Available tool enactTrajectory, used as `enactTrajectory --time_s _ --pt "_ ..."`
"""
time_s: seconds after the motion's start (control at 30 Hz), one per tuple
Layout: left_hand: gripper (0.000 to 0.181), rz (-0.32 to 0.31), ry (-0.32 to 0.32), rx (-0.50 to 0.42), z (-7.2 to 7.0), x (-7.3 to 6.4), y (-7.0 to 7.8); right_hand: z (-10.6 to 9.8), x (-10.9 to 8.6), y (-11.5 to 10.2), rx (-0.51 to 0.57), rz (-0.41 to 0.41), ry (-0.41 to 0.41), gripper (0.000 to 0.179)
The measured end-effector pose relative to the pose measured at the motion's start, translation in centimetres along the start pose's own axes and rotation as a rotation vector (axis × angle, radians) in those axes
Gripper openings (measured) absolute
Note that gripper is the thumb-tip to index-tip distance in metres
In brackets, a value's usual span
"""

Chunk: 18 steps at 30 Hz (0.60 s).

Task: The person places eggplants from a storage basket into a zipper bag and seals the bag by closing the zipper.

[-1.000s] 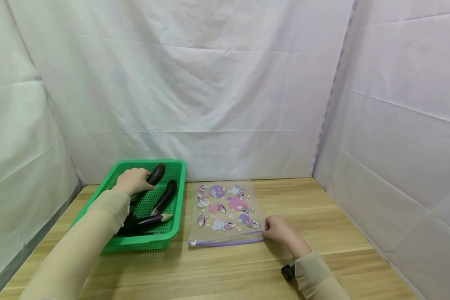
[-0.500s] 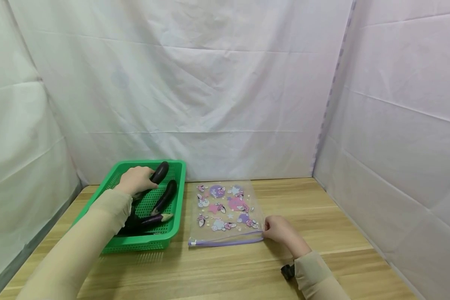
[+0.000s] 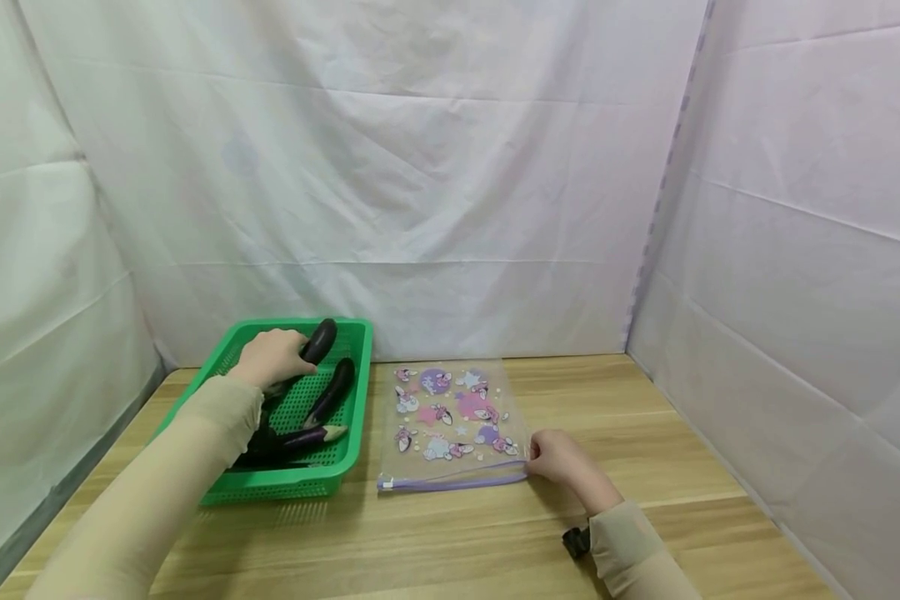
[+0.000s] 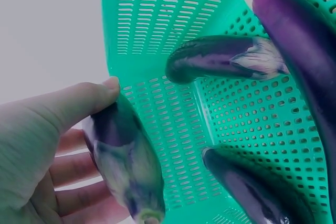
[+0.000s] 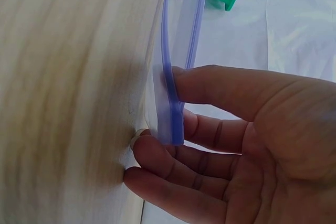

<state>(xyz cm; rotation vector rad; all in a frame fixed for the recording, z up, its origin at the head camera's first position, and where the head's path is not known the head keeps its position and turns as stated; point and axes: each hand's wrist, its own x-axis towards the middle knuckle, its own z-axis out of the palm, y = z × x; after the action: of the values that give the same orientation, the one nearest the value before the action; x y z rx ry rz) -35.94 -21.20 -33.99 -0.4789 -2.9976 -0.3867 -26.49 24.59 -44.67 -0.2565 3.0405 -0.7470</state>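
Note:
My left hand is over the green basket and grips a dark eggplant between thumb and fingers, with its rounded end pointing up and away in the head view. Below it, more eggplants lie in the basket, among them a curved one by the right wall and one with a pale tip near the front. My right hand pinches the right corner of a clear zip bag with cartoon prints. The bag lies flat, its purple zip edge toward me and slightly parted.
The basket and bag are side by side on a wooden table. White cloth hangs behind and along both sides. A small black object sits at my right wrist by the sleeve.
My left hand has shifted slightly right and up with the eggplant, whose rounded end now stands higher at the basket's back rim. The right hand and bag stay in place.

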Motion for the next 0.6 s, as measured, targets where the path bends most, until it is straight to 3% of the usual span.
enactTrajectory --time_s 0.6 --pt "0.057 0.023 0.021 0.021 -0.8 -0.1 1.1 -0.1 -0.1 -0.1 0.026 -0.005 -0.002 0.027"
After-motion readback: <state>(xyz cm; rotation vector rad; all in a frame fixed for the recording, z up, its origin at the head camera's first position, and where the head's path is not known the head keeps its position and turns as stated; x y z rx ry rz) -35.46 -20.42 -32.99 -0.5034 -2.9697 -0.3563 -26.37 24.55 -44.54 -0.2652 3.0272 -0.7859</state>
